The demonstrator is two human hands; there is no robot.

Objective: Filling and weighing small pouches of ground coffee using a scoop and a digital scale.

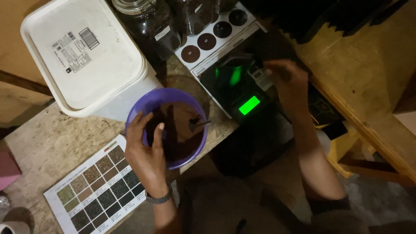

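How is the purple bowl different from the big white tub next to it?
The round purple plastic bowl is open on top, while the rectangular white plastic tub is shut with a lid. The purple bowl is small; the white tub is much bigger. The bowl shows dark brown powder and a small scoop inside; the tub's contents are hidden. The left hand grips the bowl's rim; no hand touches the tub. Both sit on the wooden table.

bowl point(143, 110): purple | tub lid point(82, 54): white | scale display point(249, 105): green | chart point(99, 186): brown-green checks
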